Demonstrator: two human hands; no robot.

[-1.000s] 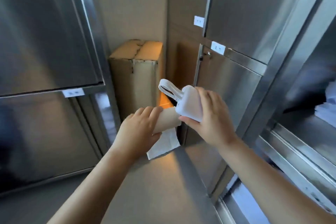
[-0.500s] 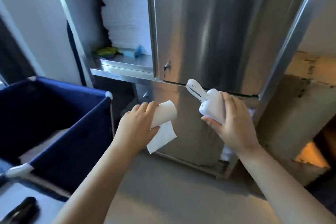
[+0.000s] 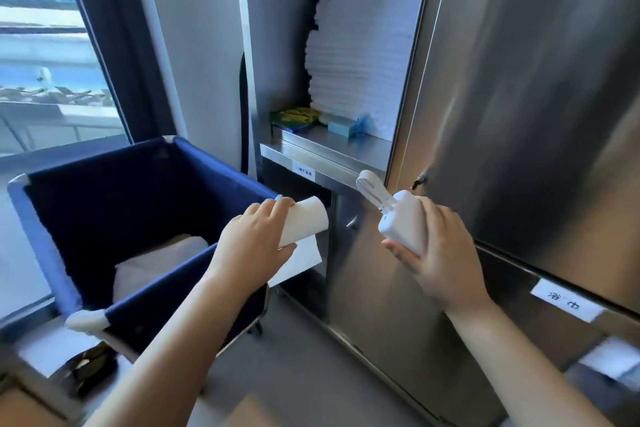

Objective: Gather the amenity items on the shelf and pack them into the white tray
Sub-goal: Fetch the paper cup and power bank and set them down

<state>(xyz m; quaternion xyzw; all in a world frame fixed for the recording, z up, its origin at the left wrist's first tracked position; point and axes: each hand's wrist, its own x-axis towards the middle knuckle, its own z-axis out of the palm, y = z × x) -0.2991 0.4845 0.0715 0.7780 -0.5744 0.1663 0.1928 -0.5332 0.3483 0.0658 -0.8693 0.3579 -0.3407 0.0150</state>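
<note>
Daylight comes through the window (image 3: pixel 52 55) on the left, edged by a dark curtain (image 3: pixel 114 38). Brushed steel cabinets (image 3: pixel 536 97) fill the right wall, above a grey floor (image 3: pixel 294 374).

Your two forearms enter from the lower edge, both bare to the frame's limit: no sleeve, cuff, glove, watch or band shows. Your left hand (image 3: pixel 254 243) and right hand (image 3: pixel 441 253) are bare, without rings. The fingers (image 3: pixel 277 206) are slender, with short, unpainted nails. No markings or tattoos are visible.
</note>
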